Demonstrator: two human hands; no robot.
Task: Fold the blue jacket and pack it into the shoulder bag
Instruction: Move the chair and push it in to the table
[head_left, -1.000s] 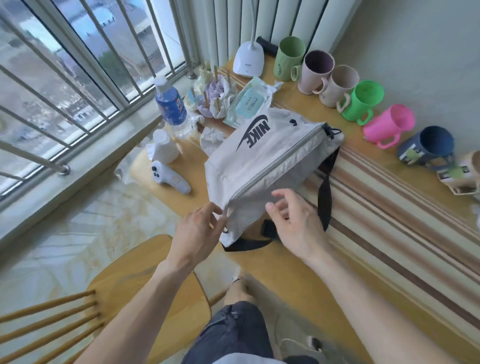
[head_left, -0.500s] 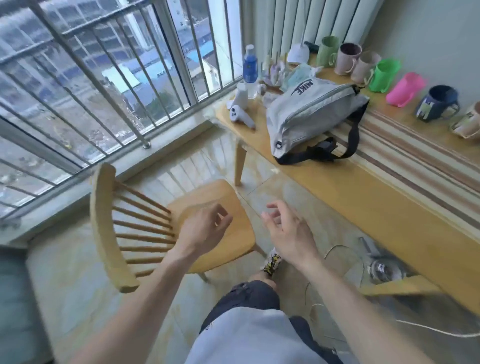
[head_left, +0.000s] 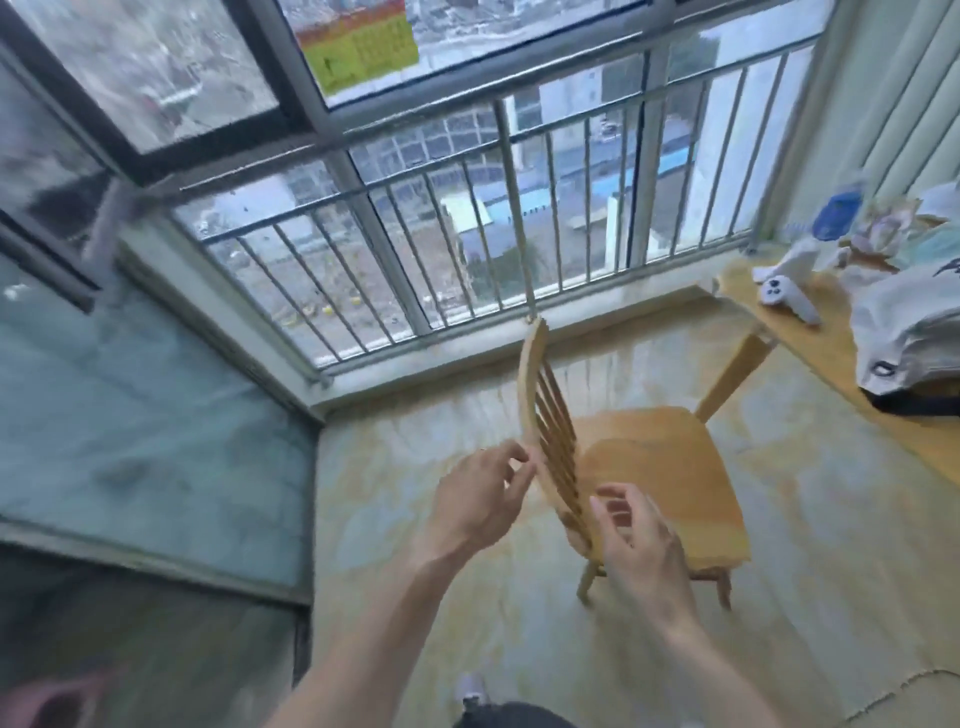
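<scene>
No words or numbers can be read here; the bag (head_left: 914, 332) on the counter (head_left: 810, 332) has a dark mark at the right edge, but it is cut off and too blurry to read; the blue label on the bottle (head_left: 836, 208) is a blur too; the yellow and green sign (head_left: 361, 52) outside the window is smeared.

Shoulder bag (head_left: 914, 332): far right of fingers (head_left: 511, 470), cut by frame edge. Bottle (head_left: 836, 208) beyond on bench (head_left: 810, 338): blurred, label unreadable.
</scene>
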